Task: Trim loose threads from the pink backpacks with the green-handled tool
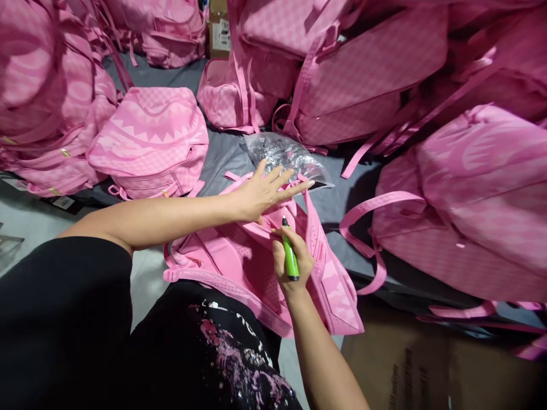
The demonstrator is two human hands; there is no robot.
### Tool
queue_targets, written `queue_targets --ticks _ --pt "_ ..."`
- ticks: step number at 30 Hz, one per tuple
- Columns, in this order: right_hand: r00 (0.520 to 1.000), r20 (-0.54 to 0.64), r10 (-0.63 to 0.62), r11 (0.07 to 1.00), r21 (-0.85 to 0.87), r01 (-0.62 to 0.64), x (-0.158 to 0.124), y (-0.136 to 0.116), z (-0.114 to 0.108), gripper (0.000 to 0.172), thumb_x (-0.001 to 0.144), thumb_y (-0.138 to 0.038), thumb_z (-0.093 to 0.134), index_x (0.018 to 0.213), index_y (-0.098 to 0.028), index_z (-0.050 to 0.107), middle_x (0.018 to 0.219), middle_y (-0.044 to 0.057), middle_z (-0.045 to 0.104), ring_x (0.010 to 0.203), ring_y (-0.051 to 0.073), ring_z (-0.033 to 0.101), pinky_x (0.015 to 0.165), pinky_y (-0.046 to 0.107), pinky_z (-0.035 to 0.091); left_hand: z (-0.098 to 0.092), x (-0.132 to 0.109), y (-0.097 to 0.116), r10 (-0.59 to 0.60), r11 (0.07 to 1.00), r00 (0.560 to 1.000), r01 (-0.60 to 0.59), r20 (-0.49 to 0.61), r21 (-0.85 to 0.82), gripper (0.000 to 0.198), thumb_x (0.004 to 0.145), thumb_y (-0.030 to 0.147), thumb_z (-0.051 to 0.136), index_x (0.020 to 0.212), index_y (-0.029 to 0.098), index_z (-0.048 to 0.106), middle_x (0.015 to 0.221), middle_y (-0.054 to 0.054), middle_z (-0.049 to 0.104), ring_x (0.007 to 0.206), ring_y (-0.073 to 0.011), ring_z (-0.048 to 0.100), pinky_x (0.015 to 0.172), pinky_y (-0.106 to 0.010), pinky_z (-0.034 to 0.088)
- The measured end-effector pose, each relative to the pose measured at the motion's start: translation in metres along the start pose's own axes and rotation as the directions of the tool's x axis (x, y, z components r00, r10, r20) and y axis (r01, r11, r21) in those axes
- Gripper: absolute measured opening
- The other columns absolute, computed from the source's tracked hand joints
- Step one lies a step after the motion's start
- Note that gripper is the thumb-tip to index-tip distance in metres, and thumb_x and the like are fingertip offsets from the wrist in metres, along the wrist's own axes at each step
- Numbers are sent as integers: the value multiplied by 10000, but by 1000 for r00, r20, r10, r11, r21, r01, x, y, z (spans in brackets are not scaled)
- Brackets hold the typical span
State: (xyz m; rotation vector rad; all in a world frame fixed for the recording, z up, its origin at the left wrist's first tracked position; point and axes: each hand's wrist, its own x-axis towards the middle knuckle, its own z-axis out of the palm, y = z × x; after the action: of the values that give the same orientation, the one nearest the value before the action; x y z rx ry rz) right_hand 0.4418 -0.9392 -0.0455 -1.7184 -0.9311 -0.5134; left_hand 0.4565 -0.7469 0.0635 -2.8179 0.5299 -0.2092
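A pink backpack (239,250) lies in front of my body, its padded back and straps facing up, partly over the table's near edge. My left hand (267,195) rests on its top part with fingers stretched and spread, holding nothing. Close below it, my right hand (294,259) grips a green marker (290,259) with a black end and a small pale tip pointing away from me. The tip is close to the pink fabric; I cannot tell whether it touches. A clear plastic bag (290,154) lies just beyond my left fingertips.
Pink backpacks crowd the grey-covered table (222,154): one with a tooth pattern (149,136) at left, a large one (470,199) at right, others piled behind. A cardboard box (405,359) stands low at right, and another carton (219,31) sits at the back.
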Motion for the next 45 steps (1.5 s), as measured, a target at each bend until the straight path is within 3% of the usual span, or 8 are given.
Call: queue_targets --ticks 7,13,18,24,35,38,41,45 --pt "998 63 30 999 -26 -28 -5 2 -3 384 941 -212 598 1322 -235 564 1114 83 740 998 241 724 900 429 592 6 5 8 -94 995 995 93 28 22 1047 847 460 692 1620 153 57 1358 -170 544 1145 -320 514 977 -432 386" --pt "989 56 139 883 -459 -98 35 12 -23 421 930 -314 618 1324 -173 570 1179 161 688 1097 311 647 974 490 517 12 9 5 -89 996 996 89 28 0 941 888 373 627 1616 138 80 1374 -165 533 1145 -314 512 964 -432 377" --pt "819 317 479 695 -707 -132 84 10 -12 555 853 -291 691 1365 -158 524 1188 208 653 1088 381 613 839 475 529 19 15 6 -131 991 990 132 54 -7 938 883 406 622 1608 102 110 1343 -178 548 1150 -315 511 979 -435 362" --pt "670 317 672 462 -886 -44 103 -6 20 492 878 -202 618 1328 -57 483 1163 296 597 1047 405 607 758 435 496 24 19 7 -177 984 982 178 67 -3 902 887 369 620 1605 101 145 1291 -172 569 1135 -314 518 982 -443 362" --pt "753 328 571 566 -822 -72 93 12 15 456 849 -149 576 1294 -89 496 1067 231 653 939 338 625 746 409 494 23 21 8 -193 980 978 196 77 -35 909 929 415 571 1626 170 41 1317 -187 553 1140 -328 515 1008 -474 332" --pt "817 317 481 673 -731 -113 86 13 0 382 867 -199 566 1242 -127 559 1027 177 691 921 310 651 760 382 499 24 21 8 -200 978 978 203 58 -46 889 935 437 563 1626 164 74 1299 -179 567 1121 -319 520 990 -454 347" --pt "901 208 381 789 -581 -200 71 4 -25 361 944 -408 506 1198 -173 610 985 115 721 868 270 684 744 346 502 23 19 7 -195 978 980 198 48 -66 885 921 413 589 1620 147 116 1291 -167 574 1131 -309 517 993 -437 354" --pt "886 68 458 822 -412 -393 57 -13 -45 339 942 -499 504 1015 -201 647 812 54 716 653 205 661 637 307 487 24 20 6 -184 981 982 186 51 -54 928 872 413 653 1606 116 170 1291 -173 572 1140 -318 509 1014 -450 348"
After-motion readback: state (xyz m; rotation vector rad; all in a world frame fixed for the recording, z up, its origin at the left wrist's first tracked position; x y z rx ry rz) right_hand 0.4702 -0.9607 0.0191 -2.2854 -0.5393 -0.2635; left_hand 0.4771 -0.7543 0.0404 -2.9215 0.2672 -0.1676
